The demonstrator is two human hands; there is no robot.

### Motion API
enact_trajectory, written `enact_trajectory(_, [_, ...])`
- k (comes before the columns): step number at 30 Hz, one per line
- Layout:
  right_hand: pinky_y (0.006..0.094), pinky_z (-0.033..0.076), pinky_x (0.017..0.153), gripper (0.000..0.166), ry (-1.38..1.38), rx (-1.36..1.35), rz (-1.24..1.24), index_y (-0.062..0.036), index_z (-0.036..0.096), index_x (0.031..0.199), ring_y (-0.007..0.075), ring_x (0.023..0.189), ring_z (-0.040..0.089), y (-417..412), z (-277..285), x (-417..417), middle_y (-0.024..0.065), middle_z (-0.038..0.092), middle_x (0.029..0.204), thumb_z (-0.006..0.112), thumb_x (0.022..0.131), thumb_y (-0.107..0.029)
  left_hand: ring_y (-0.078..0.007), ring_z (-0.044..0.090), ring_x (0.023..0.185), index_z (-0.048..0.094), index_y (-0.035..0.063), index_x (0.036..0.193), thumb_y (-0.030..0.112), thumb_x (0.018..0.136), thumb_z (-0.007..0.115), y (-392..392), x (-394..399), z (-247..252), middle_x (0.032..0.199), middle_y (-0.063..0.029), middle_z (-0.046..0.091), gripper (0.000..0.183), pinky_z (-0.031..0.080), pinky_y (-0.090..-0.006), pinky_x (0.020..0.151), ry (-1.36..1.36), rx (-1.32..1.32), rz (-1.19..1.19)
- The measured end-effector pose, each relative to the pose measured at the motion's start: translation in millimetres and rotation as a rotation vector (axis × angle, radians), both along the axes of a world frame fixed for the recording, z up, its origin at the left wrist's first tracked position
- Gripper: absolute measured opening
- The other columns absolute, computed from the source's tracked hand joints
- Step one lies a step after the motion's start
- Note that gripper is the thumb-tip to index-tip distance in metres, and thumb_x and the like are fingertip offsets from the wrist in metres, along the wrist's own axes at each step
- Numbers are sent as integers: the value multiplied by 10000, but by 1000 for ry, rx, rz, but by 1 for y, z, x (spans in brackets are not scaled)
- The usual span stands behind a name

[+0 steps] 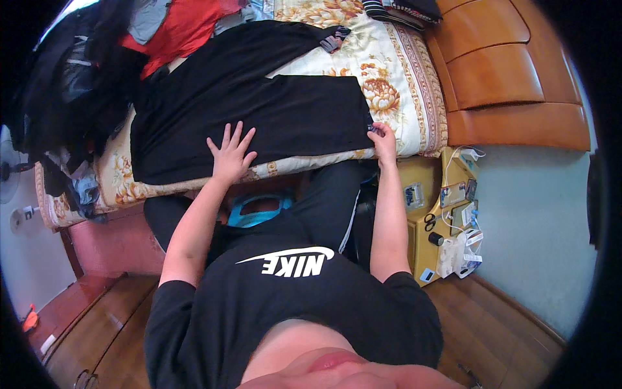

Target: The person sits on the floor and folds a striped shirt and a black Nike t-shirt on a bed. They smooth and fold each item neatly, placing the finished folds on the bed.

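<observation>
A pair of black trousers [194, 92] lies spread over the edge of the bed, one leg reaching to the right in front of me and the other angled away towards the top. My left hand [231, 154] rests palm down on the near leg, fingers spread, holding nothing. At the right end of that leg my right hand [382, 138] pinches the hem corner between thumb and fingers. A patterned piece of fabric [335, 40] shows at the end of the far leg.
A floral bedspread [381, 95] covers the bed. Dark clothes [73, 92] are heaped at the left, beside a red garment [182, 29]. Folded clothes [403, 10] lie near the brown headboard [491, 73]. A bedside cabinet [420, 233] at the right holds scissors [429, 222] and cables.
</observation>
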State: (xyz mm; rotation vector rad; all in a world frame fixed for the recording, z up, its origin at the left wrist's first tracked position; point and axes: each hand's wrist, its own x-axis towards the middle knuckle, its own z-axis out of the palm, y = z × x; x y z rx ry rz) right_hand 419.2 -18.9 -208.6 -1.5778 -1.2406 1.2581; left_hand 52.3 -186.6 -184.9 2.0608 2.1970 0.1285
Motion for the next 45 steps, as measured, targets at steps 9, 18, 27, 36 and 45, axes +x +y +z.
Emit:
enact_trajectory(9, [307, 488, 505, 509, -607, -464, 521, 16, 606, 783, 187, 557, 593, 121, 21, -27, 88, 618, 687, 591, 790, -493, -284, 123, 1349, 317, 292, 1353, 442, 800, 526, 2, 2, -6, 1457, -23, 183, 609, 105, -707, 944, 37, -42, -5])
enact_trajectory(18, [313, 505, 550, 301, 179, -631, 568, -32, 577, 940, 181, 659, 623, 103, 43, -49, 66, 636, 846, 594, 838, -315, -286, 98, 1354, 303, 281, 1361, 445, 795, 531, 5, 2, -8, 1465, -34, 155, 631, 80, -695, 958, 55, -68, -12])
enact_trajectory(27, [362, 513, 784, 320, 835, -134, 180, -71, 527, 1083, 223, 915, 605, 83, 21, -24, 97, 591, 1051, 522, 782, 38, -290, 85, 1356, 287, 271, 1370, 445, 777, 554, 3, 1, -7, 1469, -42, 141, 674, 79, -689, 961, 48, -95, -1])
enact_trajectory(36, [268, 417, 866, 488, 119, -28, 291, -1, 440, 1212, 174, 1017, 524, 87, 24, 2, 116, 539, 1123, 634, 767, -47, -259, 399, 1084, 502, 165, 1093, 244, 695, 638, -9, 9, 5, 1151, -69, 426, 428, 295, -495, 864, -68, 234, -147])
enact_trajectory(45, [220, 456, 646, 277, 85, 117, 186, -20, 556, 1008, 112, 725, 565, 159, 1, -25, 35, 601, 828, 664, 760, -81, -236, 534, 749, 552, 72, 831, 81, 620, 595, -23, 15, -11, 789, -57, 529, 215, 440, -352, 643, -176, 382, -253])
